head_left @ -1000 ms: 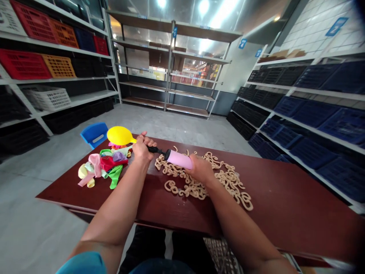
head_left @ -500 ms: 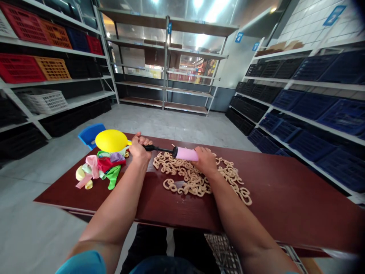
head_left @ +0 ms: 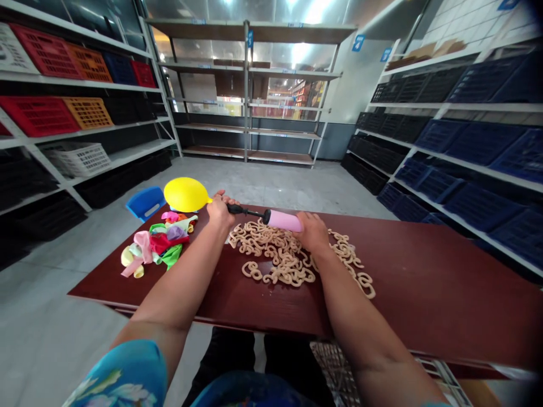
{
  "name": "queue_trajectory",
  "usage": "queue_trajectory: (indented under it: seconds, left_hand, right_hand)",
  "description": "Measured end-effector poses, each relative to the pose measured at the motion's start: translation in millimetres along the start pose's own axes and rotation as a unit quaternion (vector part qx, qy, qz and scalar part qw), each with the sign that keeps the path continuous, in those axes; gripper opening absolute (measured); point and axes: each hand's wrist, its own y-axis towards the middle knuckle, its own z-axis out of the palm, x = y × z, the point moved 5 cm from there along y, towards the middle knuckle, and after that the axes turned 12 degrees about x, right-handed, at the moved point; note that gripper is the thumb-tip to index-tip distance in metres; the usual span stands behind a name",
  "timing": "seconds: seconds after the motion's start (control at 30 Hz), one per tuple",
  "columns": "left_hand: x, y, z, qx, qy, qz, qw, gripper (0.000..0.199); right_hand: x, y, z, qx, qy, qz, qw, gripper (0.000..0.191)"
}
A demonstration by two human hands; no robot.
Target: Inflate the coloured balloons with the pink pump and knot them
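Observation:
A yellow balloon, partly inflated, sticks out to the left of my left hand. That hand is closed round the balloon's neck and the black end of a hand pump, just above the table. My right hand wraps round the far end of the pump's pink barrel. A short length of black rod shows between the handle and the barrel. Under the pump lies a spread of beige, curled rings and hooks. Limp balloons in several colours lie left of my left forearm.
The dark red table stretches to the right. Behind its left corner stands a blue chair. Shelves with red crates line the left, and dark blue crates fill the right racks. A metal rack stands at the back.
The view has shifted slightly. My left hand and the balloon have come nearer to the barrel, and less rod shows. Pink and orange balloons at the back of the pile have come into sight.

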Motion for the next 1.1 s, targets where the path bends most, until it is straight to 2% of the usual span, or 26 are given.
queue_trajectory:
  seconds: [0.1,0.23,0.37,0.5,0.6,0.7,0.8,0.97,1.1]
  left_hand:
    - [-11,14,2.1,-0.015,-0.008,0.009,1.000,0.007]
    - [3,13,-8.9,-0.023,-0.035,0.019,0.999,0.008]
    - [38,0,-17.5,-0.006,-0.074,-0.003,0.997,0.011]
    - [67,-15,-8.4,0.027,-0.087,-0.022,0.996,0.008]
    - [74,-21,-0.3,0.041,-0.079,-0.034,0.995,0.005]
    - [63,-17,1.1,0.044,-0.057,-0.021,0.997,0.006]
    - [40,-8,-5.9,0.025,-0.037,-0.009,0.999,0.009]
    - [4,5,-24.5,-0.011,-0.038,0.017,0.999,0.013]
    - [-6,6,-27.9,0.003,-0.042,0.046,0.998,0.018]
  right_hand:
    - [-21,-2,-2,0.000,-0.003,0.053,0.999,0.034]
    - [-35,-5,0,0.002,-0.012,0.110,0.994,0.030]
    - [-26,-3,4,0.006,-0.027,0.109,0.994,0.028]
    - [-8,1,4,0.001,-0.035,0.078,0.996,0.030]
    - [0,2,3,-0.003,-0.027,0.053,0.998,0.029]
    - [4,2,3,-0.001,-0.012,0.017,1.000,0.029]
    - [2,2,4,0.006,-0.001,0.006,1.000,0.029]
    - [-20,-1,6,0.001,0.001,0.054,0.999,0.028]
    - [-30,-2,5,-0.024,0.002,0.082,0.996,0.027]
